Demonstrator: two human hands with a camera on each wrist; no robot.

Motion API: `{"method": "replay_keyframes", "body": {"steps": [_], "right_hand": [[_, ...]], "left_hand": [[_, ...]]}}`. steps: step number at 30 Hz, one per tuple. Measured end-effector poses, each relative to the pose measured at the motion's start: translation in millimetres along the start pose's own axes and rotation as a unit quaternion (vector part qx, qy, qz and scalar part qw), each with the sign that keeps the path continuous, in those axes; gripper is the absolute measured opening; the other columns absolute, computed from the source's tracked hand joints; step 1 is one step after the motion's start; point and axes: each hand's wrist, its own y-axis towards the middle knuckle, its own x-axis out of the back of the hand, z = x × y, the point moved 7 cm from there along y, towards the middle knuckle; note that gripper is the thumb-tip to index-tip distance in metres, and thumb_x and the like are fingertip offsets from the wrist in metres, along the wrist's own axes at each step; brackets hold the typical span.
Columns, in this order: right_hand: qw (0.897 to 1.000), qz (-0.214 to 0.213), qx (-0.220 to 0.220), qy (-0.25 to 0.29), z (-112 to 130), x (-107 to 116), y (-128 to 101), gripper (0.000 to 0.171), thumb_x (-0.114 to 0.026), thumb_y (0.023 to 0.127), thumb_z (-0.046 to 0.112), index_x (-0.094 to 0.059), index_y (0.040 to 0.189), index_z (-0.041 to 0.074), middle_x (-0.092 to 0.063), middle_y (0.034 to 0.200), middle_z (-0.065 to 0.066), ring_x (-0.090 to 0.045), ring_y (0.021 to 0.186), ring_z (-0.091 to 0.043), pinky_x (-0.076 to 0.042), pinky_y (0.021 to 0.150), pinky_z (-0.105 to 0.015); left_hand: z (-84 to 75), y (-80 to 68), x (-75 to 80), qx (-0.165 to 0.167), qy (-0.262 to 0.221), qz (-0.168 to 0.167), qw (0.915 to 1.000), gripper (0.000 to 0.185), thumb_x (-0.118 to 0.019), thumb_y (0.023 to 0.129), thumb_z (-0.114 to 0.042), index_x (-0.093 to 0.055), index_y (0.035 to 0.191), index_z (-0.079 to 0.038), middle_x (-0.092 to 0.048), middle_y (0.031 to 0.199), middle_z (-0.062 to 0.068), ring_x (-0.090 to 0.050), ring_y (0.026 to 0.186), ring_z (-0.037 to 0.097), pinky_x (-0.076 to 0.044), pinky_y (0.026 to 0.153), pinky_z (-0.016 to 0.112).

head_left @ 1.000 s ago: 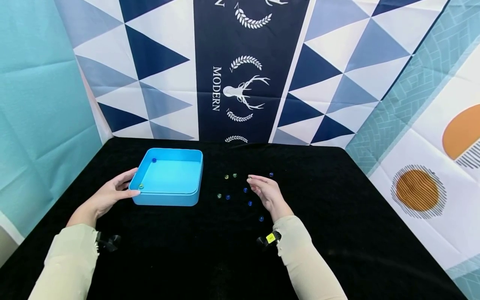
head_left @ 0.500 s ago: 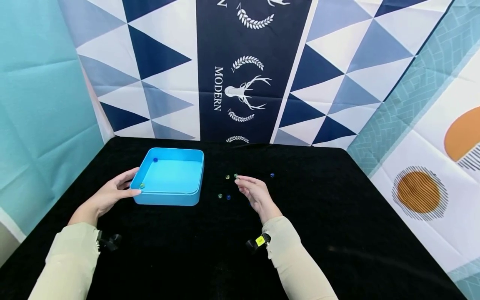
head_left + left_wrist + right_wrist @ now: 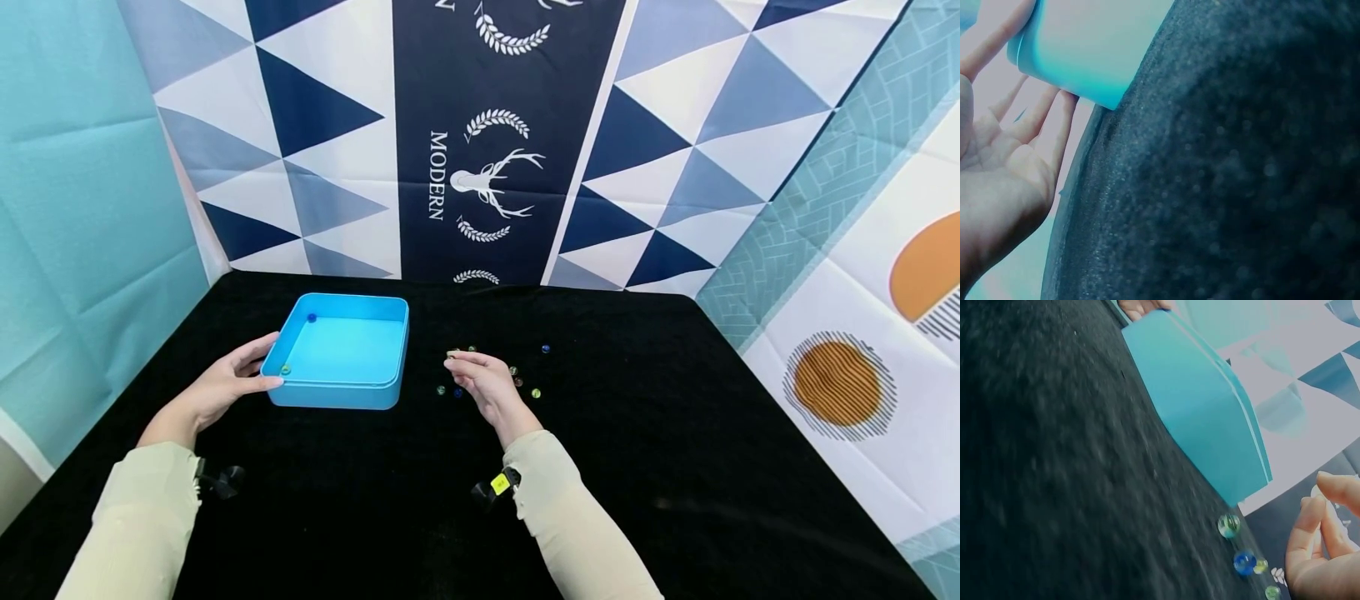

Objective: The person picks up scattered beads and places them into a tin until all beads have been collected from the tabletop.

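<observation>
Marbles mostly lie loose mid-bench beside the box; only two sit inside. My left hand rests flat-fingered on the box's left wall. My right hand hovers over them, fingers loosely curled; any pinched marble I cannot tell.

1 blue box, 2 marbles inside — about 8 marbles on the cloth.

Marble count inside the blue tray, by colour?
Blue marble: 1
Green marble: 1
Total in the tray: 2
</observation>
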Motion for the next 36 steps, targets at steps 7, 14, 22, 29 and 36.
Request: {"method": "replay_keyframes", "body": {"steps": [7,14,22,29,36], "right_hand": [[1.000,0.022,-0.013,-0.013,-5,-22,-2,0.028,-0.068,0.079,-0.004,-0.064,0.107,-0.009,-0.064,0.085,-0.002,-0.056,0.068,-0.010,-0.047,0.064,-0.020],[0.999,0.039,-0.008,-0.037,-3,-40,-2,0.029,-0.069,0.079,-0.003,-0.065,0.107,-0.008,-0.066,0.089,-0.005,-0.057,0.069,-0.011,-0.048,0.068,-0.022],[0.996,0.059,-0.021,-0.067,-2,-61,0,0.027,-0.070,0.080,0.000,-0.067,0.106,-0.005,-0.066,0.086,-0.004,-0.058,0.070,-0.012,-0.050,0.073,-0.026],[0.994,0.068,-0.023,-0.081,-1,-77,1,0.025,-0.071,0.080,0.003,-0.068,0.104,-0.004,-0.066,0.086,-0.005,-0.058,0.070,-0.013,-0.051,0.075,-0.028],[0.993,0.068,-0.023,-0.095,-3,-88,4,0.023,-0.071,0.080,0.004,-0.069,0.102,-0.003,-0.066,0.082,-0.004,-0.059,0.069,-0.012,-0.051,0.074,-0.029]], "left_hand": [[1.5,0.6,0.7,0.001,-0.006,0.003,1.0000,0.086,-0.066,0.088,-0.020,-0.008,0.151,-0.011,-0.010,0.153,0.020,-0.018,0.132,0.042,-0.020,0.102,0.061],[-0.4,1.1,-0.8,-0.009,-0.004,0.002,1.0000,0.085,-0.065,0.088,-0.019,-0.008,0.150,-0.010,-0.011,0.152,0.020,-0.019,0.132,0.042,-0.021,0.102,0.061],[-2.3,0.6,-1.8,-0.012,-0.004,0.005,0.9999,0.084,-0.065,0.089,-0.020,-0.008,0.150,-0.010,-0.012,0.152,0.020,-0.020,0.131,0.041,-0.023,0.101,0.059],[-3.0,-0.3,0.1,-0.010,-0.004,0.002,0.9999,0.085,-0.066,0.088,-0.020,-0.009,0.150,-0.010,-0.012,0.152,0.020,-0.020,0.132,0.041,-0.022,0.102,0.060],[-2.9,-1.1,1.2,-0.009,-0.003,0.004,0.9999,0.084,-0.065,0.088,-0.019,-0.009,0.150,-0.010,-0.013,0.152,0.020,-0.020,0.131,0.042,-0.022,0.101,0.060]]}}
